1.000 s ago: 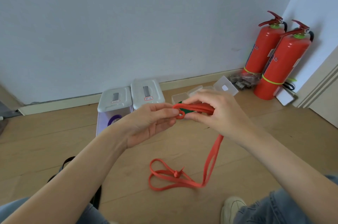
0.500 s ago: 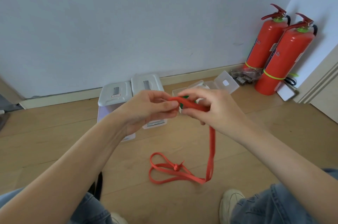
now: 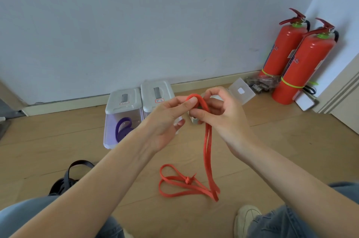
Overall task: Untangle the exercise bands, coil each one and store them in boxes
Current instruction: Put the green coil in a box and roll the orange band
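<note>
A long red exercise band (image 3: pixel 206 146) hangs from both hands to the wooden floor, where its lower part lies in loops with a small knot (image 3: pixel 188 180). My left hand (image 3: pixel 165 121) pinches the band's top fold between thumb and forefinger. My right hand (image 3: pixel 223 115) grips the same fold from the right, fingers curled around it. Behind my hands stand two lidded boxes: the left box (image 3: pixel 120 117) holds a coiled purple band (image 3: pixel 123 130), the right box (image 3: pixel 156 96) is partly hidden by my left hand. A clear open box (image 3: pixel 240 92) shows behind my right hand.
Two red fire extinguishers (image 3: pixel 299 63) stand in the right corner by the wall. A black strap (image 3: pixel 75 171) lies on the floor at lower left beside my knee. My shoe (image 3: pixel 245 218) and jeans fill the bottom edge.
The small loop held a second ago has opened into a larger fold. My hands rose slightly and the hanging part of the band swung toward the middle.
</note>
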